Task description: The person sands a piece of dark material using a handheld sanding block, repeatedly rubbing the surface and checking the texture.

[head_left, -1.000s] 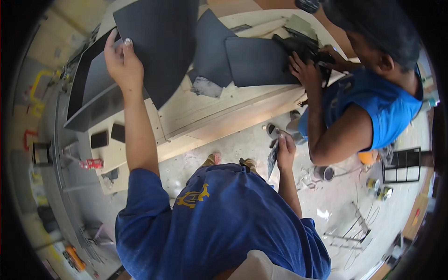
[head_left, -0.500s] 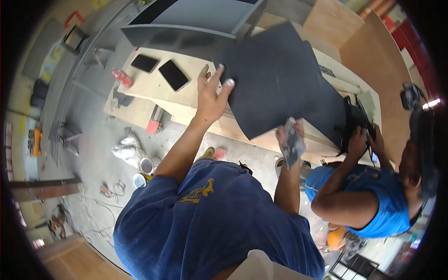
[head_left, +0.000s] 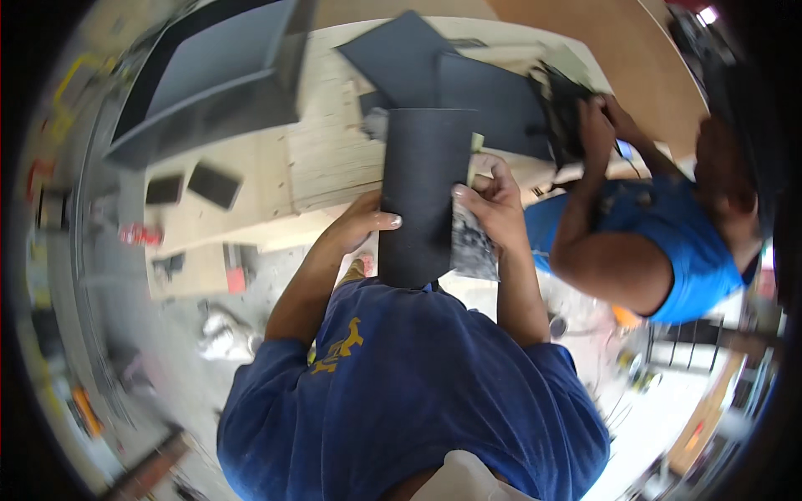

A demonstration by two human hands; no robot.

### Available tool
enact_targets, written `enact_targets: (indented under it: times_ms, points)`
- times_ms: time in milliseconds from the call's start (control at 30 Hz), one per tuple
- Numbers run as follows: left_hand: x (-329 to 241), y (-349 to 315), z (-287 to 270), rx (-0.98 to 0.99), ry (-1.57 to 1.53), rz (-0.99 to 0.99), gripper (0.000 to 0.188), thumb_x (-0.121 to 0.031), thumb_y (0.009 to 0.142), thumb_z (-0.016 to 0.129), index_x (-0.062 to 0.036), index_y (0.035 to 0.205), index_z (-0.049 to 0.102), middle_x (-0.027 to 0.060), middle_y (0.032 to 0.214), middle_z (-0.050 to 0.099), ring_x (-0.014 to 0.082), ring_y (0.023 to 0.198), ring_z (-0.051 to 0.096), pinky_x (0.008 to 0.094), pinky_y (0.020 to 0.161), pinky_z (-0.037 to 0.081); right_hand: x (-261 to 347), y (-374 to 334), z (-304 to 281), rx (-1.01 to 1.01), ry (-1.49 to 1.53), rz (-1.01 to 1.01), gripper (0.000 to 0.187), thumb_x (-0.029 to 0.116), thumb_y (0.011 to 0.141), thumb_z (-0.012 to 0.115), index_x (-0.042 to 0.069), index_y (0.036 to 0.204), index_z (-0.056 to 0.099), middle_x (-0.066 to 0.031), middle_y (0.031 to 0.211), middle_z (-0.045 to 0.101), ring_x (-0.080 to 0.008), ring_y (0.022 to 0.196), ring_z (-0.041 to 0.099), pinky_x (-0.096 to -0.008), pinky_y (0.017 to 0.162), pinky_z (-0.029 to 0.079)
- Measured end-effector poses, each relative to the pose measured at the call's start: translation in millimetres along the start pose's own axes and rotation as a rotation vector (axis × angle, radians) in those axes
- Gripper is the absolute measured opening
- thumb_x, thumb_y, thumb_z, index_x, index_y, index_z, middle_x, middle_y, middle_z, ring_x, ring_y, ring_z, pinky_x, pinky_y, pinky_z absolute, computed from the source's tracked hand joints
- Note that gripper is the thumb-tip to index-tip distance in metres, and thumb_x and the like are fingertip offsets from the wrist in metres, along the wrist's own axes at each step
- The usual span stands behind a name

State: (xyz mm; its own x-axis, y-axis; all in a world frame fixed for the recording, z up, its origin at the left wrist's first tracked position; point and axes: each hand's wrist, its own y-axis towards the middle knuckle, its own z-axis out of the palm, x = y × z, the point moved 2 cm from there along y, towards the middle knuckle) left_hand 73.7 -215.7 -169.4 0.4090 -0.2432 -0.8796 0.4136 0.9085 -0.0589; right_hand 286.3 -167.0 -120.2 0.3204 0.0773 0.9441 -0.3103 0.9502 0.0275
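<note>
The black sheet (head_left: 426, 196), probably sandpaper, is before the person's navy shirt (head_left: 426, 376). The left hand (head_left: 355, 224) grasps one edge, the right hand (head_left: 497, 204) the opposite, seemingly to keep it flat; this right grip also has a worn grey piece (head_left: 476, 249). Beyond, the wooden worktop (head_left: 334, 150) carries dark sheets (head_left: 493, 100); below is grey floor (head_left: 184, 376).

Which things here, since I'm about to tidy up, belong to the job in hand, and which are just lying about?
Belong to the job:
- dark sheet, held by the left hand and right hand
- mottled grey piece, at the right hand
- loose dark sheets on the bench, probably

Apparently just lying about:
- two phone-like slabs
- red bottle
- white bundle
</note>
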Motion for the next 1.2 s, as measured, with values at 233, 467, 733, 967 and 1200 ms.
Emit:
enact_targets:
  times_ms: [233, 467, 733, 967, 1200]
  points:
    - [5, 36, 21, -0.226, 0.184, 0.124, 0.051, -0.003, 0.081, 0.071, 0.0044, 0.126, 0.049, 0.0106, 0.111, 0.061, 0.0164, 0.103, 0.058, 0.0308, 0.091, 0.047, 3, -31, -23, -0.369, -0.306, -0.109, 0.065, 0.001, 0.083, 0.072, 0.001, 0.131, 0.028, -0.0116, 0.081, 0.067, -0.0078, 0.065, 0.059, -0.0199, 0.055, 0.044]
    - [10, 40, 34, -0.200, 0.233, 0.148, 0.050, -0.002, 0.081, 0.072, 0.0049, 0.124, 0.049, 0.0112, 0.112, 0.061, 0.0168, 0.102, 0.059, 0.0290, 0.090, 0.048, -3, -46, -43, -0.309, -0.290, -0.030, 0.027, 0.000, 0.089, 0.064, -0.005, 0.114, 0.056, -0.0069, 0.084, 0.070, -0.0052, 0.071, 0.060, -0.0195, 0.060, 0.046]
    - [10, 37, 24, -0.370, 0.349, 0.168, 0.018, -0.003, 0.086, 0.069, 0.0035, 0.102, 0.063, 0.0032, 0.093, 0.065, 0.0071, 0.083, 0.058, 0.0206, 0.075, 0.047, -19, -49, -46, -0.284, -0.348, -0.042, 0.012, 0.006, 0.089, 0.067, -0.002, 0.098, 0.067, 0.0023, 0.072, 0.064, -0.0018, 0.063, 0.050, -0.0193, 0.056, 0.041]
    - [8, 37, 6, -0.492, 0.502, 0.278, 0.013, -0.009, 0.087, 0.069, 0.0026, 0.090, 0.065, 0.0025, 0.081, 0.066, 0.0063, 0.073, 0.057, 0.0218, 0.067, 0.048, -22, -36, -32, -0.303, -0.395, 0.053, 0.013, 0.010, 0.088, 0.069, -0.002, 0.085, 0.068, 0.0030, 0.068, 0.061, -0.0022, 0.063, 0.049, -0.0216, 0.055, 0.041]
    - [11, 41, 15, -0.559, 0.694, 0.419, 0.037, -0.034, 0.080, 0.076, 0.0005, 0.089, 0.067, 0.0149, 0.075, 0.065, 0.0199, 0.071, 0.063, 0.0355, 0.063, 0.050, -30, -53, -53, -0.267, -0.745, 0.024, 0.014, -0.001, 0.085, 0.063, -0.002, 0.097, 0.071, -0.0043, 0.081, 0.068, -0.0082, 0.070, 0.057, -0.0232, 0.063, 0.046]
